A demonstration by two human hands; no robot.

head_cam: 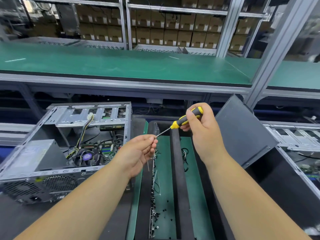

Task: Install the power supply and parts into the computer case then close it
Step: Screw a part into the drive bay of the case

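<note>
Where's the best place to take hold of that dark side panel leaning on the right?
Take the side panel by its raised upper edge, from above. It stands tilted, lower end resting on the black case, so that top edge looks free and unobstructed.

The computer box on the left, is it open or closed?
Open. The computer case has no side cover, so its circuit board and wires show inside.

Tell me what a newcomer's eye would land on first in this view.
First, the yellow and grey screwdriver held up mid-frame in the right hand, its tip meeting the pinched fingers of the left hand. Next, the open computer case on the left, side panel off, with the power supply, cables and motherboard exposed. Below the hands, small black screws lie scattered on the green mat.
</note>
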